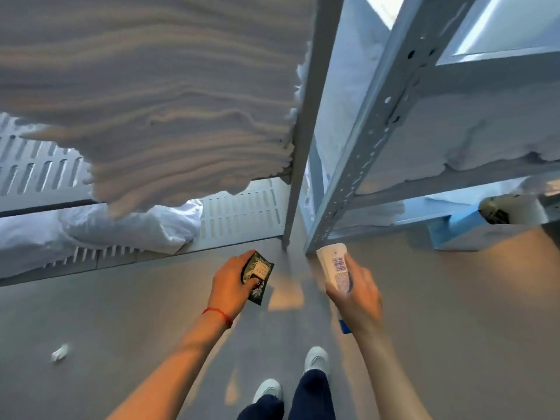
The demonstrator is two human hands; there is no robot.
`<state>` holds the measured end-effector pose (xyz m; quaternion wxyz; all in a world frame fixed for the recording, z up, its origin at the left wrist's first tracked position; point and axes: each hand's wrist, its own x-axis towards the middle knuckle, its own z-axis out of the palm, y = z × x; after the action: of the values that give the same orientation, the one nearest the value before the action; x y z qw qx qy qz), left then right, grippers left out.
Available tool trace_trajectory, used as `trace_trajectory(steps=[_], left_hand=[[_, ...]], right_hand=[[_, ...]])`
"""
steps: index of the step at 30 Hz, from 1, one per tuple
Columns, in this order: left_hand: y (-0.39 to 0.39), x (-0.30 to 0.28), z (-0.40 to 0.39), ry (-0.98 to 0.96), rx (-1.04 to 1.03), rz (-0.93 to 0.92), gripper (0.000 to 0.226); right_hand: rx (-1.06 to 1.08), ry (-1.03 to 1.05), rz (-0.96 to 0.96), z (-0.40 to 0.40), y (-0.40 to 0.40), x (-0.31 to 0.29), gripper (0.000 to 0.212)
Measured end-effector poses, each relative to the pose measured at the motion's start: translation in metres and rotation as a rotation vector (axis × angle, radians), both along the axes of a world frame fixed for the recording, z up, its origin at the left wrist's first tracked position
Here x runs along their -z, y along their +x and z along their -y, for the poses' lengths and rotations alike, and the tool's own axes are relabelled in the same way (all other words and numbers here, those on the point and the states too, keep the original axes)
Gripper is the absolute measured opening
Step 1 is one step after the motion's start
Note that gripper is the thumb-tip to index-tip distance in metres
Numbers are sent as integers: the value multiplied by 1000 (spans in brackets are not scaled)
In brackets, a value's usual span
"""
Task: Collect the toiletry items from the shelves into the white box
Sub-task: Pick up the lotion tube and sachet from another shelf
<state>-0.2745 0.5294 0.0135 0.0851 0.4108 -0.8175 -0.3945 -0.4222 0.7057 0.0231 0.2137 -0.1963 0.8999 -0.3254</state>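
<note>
My left hand (231, 286) grips a small dark green patterned packet (260, 272) with a pale label, held over the grey floor. To its right, my right hand (357, 294) holds a white bottle (331, 262) with a barcode on its side and a blue cap that pokes out below my wrist. Both hands hang in front of the grey metal shelving posts (303, 147). The white box is not in view.
A tall stack of folded white towels (157, 116) overhangs the left shelf (242, 213), with bagged white linen (127, 225) below it. More white linen fills the right shelves (439, 140). A crumpled scrap (60, 352) lies on the floor. My white shoes (316, 359) stand below.
</note>
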Motion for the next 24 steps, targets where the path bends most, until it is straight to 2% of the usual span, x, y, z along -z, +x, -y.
trace_trajectory(steps=[6, 11, 24], left_hand=[[-42, -34, -56, -64, 242, -26, 56], [-86, -51, -135, -58, 435, -81, 57], [-173, -72, -430, -96, 911, -209, 58]], right_hand=[[252, -13, -81, -87, 5, -30, 65], [448, -30, -158, -177, 6, -44, 62], [931, -32, -296, -468, 22, -57, 59]])
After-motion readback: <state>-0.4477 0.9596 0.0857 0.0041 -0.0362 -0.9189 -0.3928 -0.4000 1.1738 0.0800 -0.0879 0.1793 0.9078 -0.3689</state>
